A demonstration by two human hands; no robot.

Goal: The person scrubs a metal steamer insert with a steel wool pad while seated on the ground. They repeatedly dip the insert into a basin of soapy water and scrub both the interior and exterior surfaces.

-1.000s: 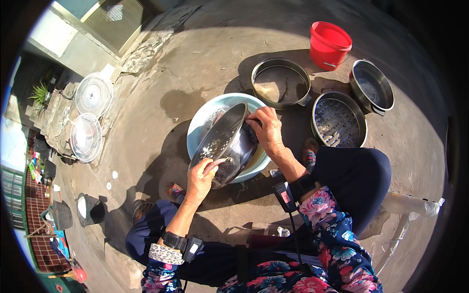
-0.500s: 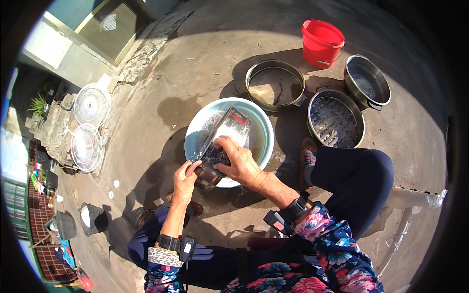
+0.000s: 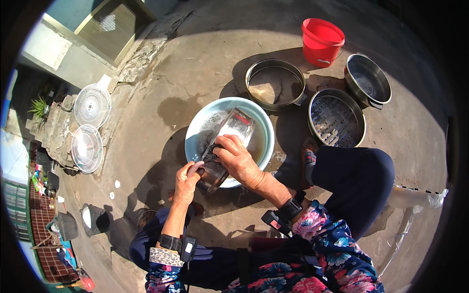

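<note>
A shiny metal pan (image 3: 238, 128) stands tilted on its side in a pale blue basin (image 3: 268, 141) of murky, sudsy water. My left hand (image 3: 185, 183) is closed on the pan's near rim, thumb laid along the edge. Fingers bent, my right hand (image 3: 239, 161) presses against the pan's side. Under those fingers is a dark, wiry scouring pad (image 3: 210, 155), mostly hidden by the hand and pan.
Beyond the basin lie a bottomless metal ring (image 3: 250, 88), a slotted steamer tier (image 3: 361, 132), a deep metal pot (image 3: 383, 93) and a red bucket (image 3: 322, 45). Two fan grilles (image 3: 88, 146) lean at left, near a dark bucket (image 3: 99, 220).
My right hand has shifted slightly with the scouring pad, which is now more covered. The pan has tipped a little and moved slightly right, my left hand still on its rim.
</note>
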